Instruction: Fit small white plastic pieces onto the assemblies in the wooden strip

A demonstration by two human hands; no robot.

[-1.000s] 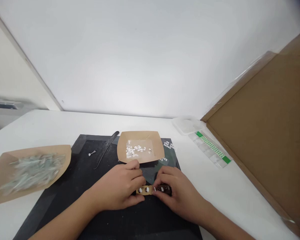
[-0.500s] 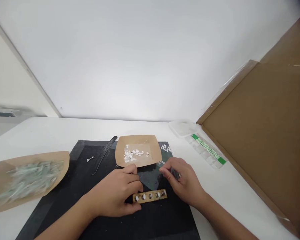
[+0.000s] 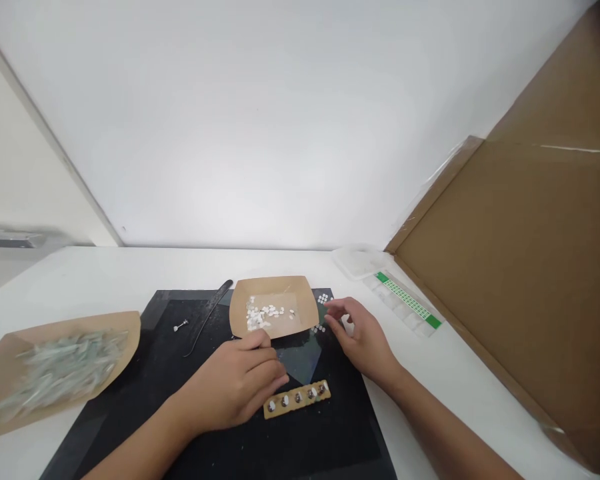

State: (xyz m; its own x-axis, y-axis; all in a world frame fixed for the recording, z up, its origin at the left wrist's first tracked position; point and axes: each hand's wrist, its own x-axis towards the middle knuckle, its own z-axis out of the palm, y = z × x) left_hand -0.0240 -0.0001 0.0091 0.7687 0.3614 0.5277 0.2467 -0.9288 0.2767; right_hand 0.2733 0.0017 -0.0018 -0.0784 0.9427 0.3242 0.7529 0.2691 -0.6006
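Tan strip [image 3: 292,403]: lying slightly askew on the black mat [image 3: 280,447], carrying a row of five dark, white-marked knobs.
Left hand [image 3: 237,381]: curling its fingers just beside the strip's left end; whether they are gripping anything, I cannot tell.
Right hand [image 3: 364,337]: hovering near the white dots [image 3: 323,299], thumb and forefinger standing slightly apart, holding nothing visible.

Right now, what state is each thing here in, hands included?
Left hand: fingers curled beside the strip, contact unclear
Right hand: fingers slightly apart near the white dots
Strip: flat on the mat, five dark pieces in a row on it
Left tray: holding heaped pale pieces
Middle tray: holding scattered white bits
Black tool: lying slantwise
Silvery piece: lying loose
Clear case: on the desk; open or shut, can't tell
Cardboard: standing upright
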